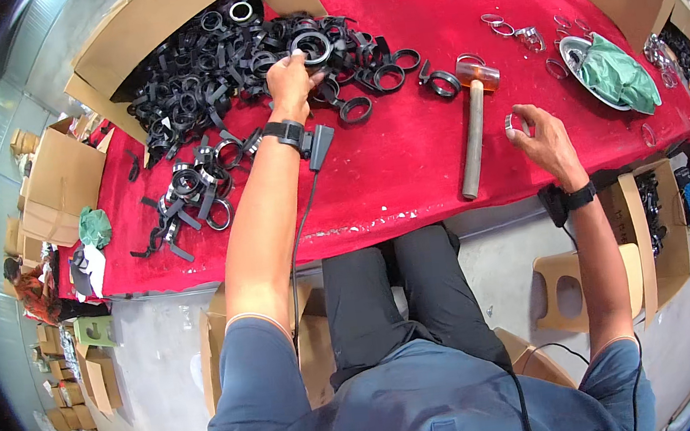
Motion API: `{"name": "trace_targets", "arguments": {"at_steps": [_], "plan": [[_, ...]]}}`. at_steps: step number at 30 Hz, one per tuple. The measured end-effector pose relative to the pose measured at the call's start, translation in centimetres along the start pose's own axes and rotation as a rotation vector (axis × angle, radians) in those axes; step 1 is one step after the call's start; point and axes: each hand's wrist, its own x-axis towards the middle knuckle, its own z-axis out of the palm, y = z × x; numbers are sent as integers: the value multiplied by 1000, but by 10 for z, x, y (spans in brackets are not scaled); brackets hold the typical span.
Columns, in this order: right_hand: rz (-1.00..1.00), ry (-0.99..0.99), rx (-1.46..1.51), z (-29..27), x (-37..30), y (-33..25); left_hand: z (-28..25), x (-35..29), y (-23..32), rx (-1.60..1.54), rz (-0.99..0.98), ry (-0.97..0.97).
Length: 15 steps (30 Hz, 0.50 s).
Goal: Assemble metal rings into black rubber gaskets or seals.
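My left hand (290,87) is closed on a black ring with a silvery inner band (327,52), at the front edge of a big heap of black rings with strap-like tabs (201,70). My right hand (548,141) pinches a thin silvery metal ring (509,123) between thumb and fingers, above the red cloth. Between my hands lies a mallet (474,137) with an amber head and a wooden handle pointing toward me. By its head are a few loose black rings (442,85). Nearer me on the left sits a smaller pile of black rings with metal bands (188,186).
The red-covered table (406,157) spans the view. An opened cardboard box (118,50) backs the heap. Thin metal rings (529,39) lie at the far right, beside a metal tray (573,53) holding green cloth (617,75). A tan stool (562,293) stands below the edge.
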Motion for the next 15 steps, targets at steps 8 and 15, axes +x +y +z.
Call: {"name": "trace_targets", "arguments": {"at_steps": [8, 15], "plan": [[106, -366, 1667, -4, -48, -98, -22, -126, 26, -629, -82, -653], [-110, -543, 2134, 27, -88, -141, -51, -255, -4, -798, -283, -850]]}}
